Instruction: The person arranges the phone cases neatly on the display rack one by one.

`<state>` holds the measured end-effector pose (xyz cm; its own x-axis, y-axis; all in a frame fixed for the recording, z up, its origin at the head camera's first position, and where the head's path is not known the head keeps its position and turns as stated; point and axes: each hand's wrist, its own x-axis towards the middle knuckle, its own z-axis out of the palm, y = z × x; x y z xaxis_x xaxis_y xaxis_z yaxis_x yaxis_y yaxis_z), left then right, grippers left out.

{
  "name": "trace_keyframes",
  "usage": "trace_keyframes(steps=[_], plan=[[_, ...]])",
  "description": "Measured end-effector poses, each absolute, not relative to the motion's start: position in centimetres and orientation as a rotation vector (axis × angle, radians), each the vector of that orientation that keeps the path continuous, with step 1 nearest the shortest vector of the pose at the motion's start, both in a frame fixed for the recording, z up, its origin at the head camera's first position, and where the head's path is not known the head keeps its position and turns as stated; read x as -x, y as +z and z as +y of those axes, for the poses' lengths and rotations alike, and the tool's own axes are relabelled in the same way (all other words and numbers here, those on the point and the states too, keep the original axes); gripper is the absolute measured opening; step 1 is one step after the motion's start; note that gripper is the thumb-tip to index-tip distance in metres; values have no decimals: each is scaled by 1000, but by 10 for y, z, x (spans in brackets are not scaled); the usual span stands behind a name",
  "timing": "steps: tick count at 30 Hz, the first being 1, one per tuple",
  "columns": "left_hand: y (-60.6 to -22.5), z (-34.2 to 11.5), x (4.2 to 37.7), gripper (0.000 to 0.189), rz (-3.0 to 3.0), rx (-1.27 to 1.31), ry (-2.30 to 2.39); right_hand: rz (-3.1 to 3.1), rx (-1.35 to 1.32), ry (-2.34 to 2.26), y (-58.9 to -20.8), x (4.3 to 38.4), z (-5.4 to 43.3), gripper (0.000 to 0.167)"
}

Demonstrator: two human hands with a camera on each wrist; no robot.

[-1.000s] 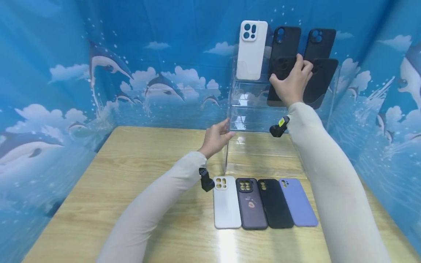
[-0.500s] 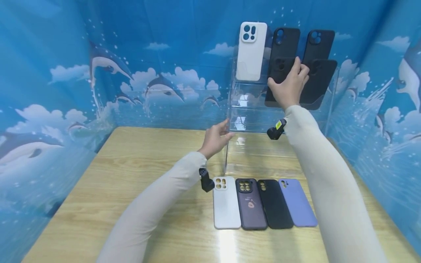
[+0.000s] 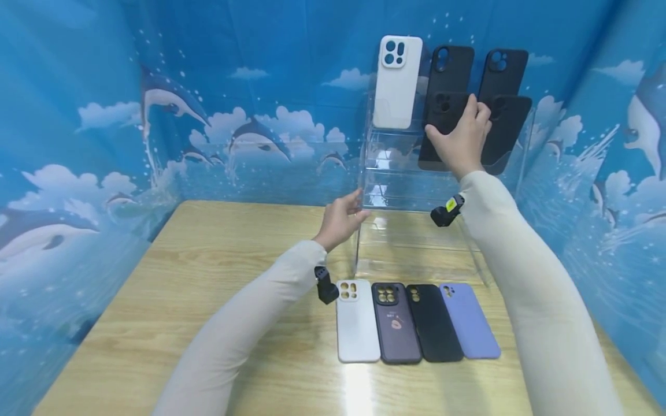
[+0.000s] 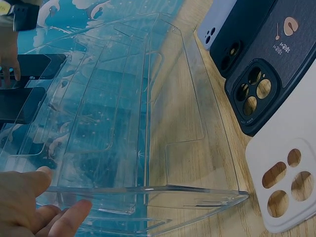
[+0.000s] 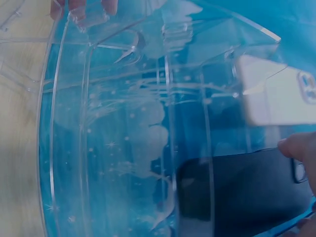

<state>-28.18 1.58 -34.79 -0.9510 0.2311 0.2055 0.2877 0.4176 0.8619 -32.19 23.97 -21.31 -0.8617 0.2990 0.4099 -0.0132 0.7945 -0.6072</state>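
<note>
In the head view my right hand [image 3: 460, 141] grips a black phone case [image 3: 434, 153] by its sides, thumb at the left edge and fingers on the right. This case leans in the second tier of a clear stepped display stand [image 3: 382, 173]. The right wrist view shows the thumb against the dark case [image 5: 237, 192]; most of the hand is cut off. My left hand [image 3: 338, 222] holds the stand's left side panel [image 4: 148, 189] between thumb and fingers. Behind the gripped case stands another black case [image 3: 458, 63], with a white case [image 3: 398, 92] to its left.
Further right, a black case [image 3: 504, 60] stands behind another black case [image 3: 512, 124]. In front of the stand, a white case [image 3: 358, 329], a dark purple case [image 3: 398, 341], a black case [image 3: 437, 329] and a lavender case [image 3: 470, 323] lie on the wooden table [image 3: 250, 214].
The gripped black case has shifted slightly left and down. My right wrist dipped left, then swung a little right. My left hand has stayed at the stand's side.
</note>
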Motion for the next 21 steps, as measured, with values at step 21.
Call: trace_keyframes(steps=[21], plan=[[-350, 15, 283, 62, -2579, 511, -1617, -2619, 29, 898, -250, 233, 295, 91]])
